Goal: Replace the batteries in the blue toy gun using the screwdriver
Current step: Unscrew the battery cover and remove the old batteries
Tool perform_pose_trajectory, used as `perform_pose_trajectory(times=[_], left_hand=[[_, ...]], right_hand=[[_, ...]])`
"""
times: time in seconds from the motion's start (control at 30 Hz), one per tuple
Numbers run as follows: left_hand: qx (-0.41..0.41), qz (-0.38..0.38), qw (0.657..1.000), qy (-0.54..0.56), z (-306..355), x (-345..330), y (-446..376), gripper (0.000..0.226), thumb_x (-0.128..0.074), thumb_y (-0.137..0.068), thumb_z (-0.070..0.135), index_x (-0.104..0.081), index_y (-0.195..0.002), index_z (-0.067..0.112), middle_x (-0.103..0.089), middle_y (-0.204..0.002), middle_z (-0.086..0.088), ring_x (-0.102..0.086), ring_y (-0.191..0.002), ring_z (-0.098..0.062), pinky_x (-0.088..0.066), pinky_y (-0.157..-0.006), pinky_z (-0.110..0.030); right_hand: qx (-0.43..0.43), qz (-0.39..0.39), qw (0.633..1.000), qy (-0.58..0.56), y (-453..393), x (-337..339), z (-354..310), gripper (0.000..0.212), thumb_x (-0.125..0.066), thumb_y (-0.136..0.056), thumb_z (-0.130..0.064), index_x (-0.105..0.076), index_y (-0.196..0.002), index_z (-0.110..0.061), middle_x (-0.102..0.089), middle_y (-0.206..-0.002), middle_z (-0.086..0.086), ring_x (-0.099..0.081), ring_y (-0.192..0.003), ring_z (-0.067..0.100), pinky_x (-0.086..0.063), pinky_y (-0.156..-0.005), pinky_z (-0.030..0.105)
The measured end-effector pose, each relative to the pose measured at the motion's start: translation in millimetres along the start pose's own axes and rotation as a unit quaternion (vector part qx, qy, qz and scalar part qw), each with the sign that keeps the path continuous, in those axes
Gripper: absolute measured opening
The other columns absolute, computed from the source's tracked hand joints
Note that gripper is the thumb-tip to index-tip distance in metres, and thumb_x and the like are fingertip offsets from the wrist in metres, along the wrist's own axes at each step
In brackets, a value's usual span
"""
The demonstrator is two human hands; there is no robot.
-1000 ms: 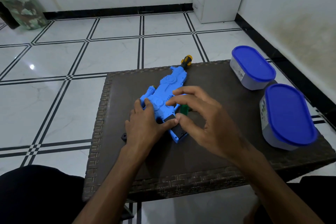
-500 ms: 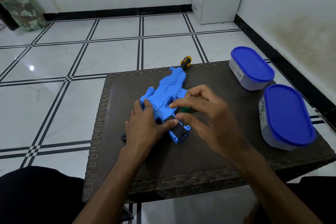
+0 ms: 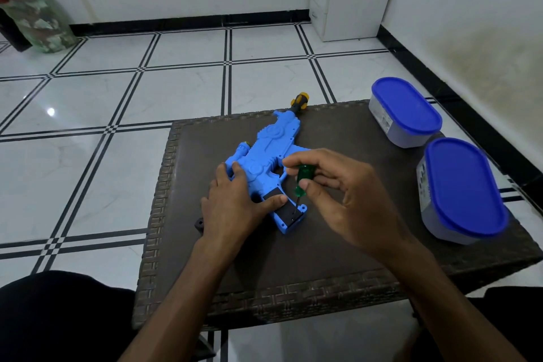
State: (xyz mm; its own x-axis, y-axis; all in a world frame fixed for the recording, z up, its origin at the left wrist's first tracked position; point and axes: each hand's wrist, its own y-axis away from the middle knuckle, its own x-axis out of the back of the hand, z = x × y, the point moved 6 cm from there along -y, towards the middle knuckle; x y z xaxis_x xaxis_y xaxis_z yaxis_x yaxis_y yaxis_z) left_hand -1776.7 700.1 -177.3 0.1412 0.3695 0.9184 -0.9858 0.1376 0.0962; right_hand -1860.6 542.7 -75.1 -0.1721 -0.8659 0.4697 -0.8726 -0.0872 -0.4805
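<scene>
The blue toy gun lies flat on the dark woven table, muzzle pointing away. My left hand presses down on its rear body, thumb resting on the black battery cover in the grip. My right hand pinches a green-handled screwdriver held nearly upright. Its thin tip touches the lower end of the battery cover.
Two grey tubs with blue lids stand at the table's right side. A yellow-and-black tool handle pokes over the far edge. A small black piece lies left of my wrist. Tiled floor surrounds the table.
My right hand has lifted the green screwdriver upright from beside the gun and set its tip on the battery cover. The left hand stays pressed on the gun.
</scene>
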Motion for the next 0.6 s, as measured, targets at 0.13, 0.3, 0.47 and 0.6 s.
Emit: perform_pose_trajectory(times=[0.13, 0.3, 0.47, 0.6], left_hand=[[-0.005, 0.000, 1.000, -0.004, 0.4, 0.4, 0.2, 0.117, -0.055, -0.064, 0.083, -0.019, -0.151, 0.014, -0.015, -0.157, -0.007, -0.034, -0.136, -0.033, -0.041, -0.102, -0.054], [-0.011, 0.009, 1.000, 0.012, 0.5, 3.6, 1.0, 0.123, -0.036, -0.051, 0.090, -0.027, -0.145, 0.011, -0.027, -0.148, -0.009, -0.044, -0.125, -0.032, -0.046, -0.092, -0.054], [-0.009, 0.005, 1.000, 0.002, -1.1, -0.2, -0.7, 0.114, -0.055, -0.063, 0.083, -0.023, -0.147, 0.013, -0.023, -0.151, -0.006, -0.040, -0.129, -0.031, -0.045, -0.096, -0.054], [-0.012, 0.007, 1.000, 0.007, 0.0, 1.3, 0.4, 0.116, -0.048, -0.059, 0.085, -0.024, -0.147, 0.012, -0.024, -0.150, -0.008, -0.042, -0.128, -0.032, -0.045, -0.095, -0.053]], right_hand=[[0.001, -0.014, 1.000, 0.001, 0.3, -0.3, -1.4, 0.033, -0.060, -0.085, 0.007, -0.068, -0.114, -0.007, -0.069, -0.111, 0.000, -0.064, -0.109, 0.007, -0.053, -0.089, 0.019], [0.027, 0.002, 0.998, 0.056, -2.4, -1.5, -3.6, 0.023, -0.071, -0.085, -0.026, -0.074, -0.105, -0.015, -0.057, -0.102, 0.003, -0.062, -0.091, 0.014, -0.053, -0.080, 0.031], [0.025, 0.000, 0.999, 0.035, -2.8, -3.1, -4.0, 0.033, -0.066, -0.086, 0.001, -0.066, -0.117, -0.010, -0.066, -0.106, 0.001, -0.065, -0.101, 0.011, -0.055, -0.086, 0.031], [0.039, -0.017, 0.998, 0.050, -0.9, -4.6, -6.0, 0.030, -0.064, -0.084, 0.002, -0.070, -0.111, -0.010, -0.064, -0.117, 0.001, -0.061, -0.113, 0.009, -0.050, -0.092, 0.022]])
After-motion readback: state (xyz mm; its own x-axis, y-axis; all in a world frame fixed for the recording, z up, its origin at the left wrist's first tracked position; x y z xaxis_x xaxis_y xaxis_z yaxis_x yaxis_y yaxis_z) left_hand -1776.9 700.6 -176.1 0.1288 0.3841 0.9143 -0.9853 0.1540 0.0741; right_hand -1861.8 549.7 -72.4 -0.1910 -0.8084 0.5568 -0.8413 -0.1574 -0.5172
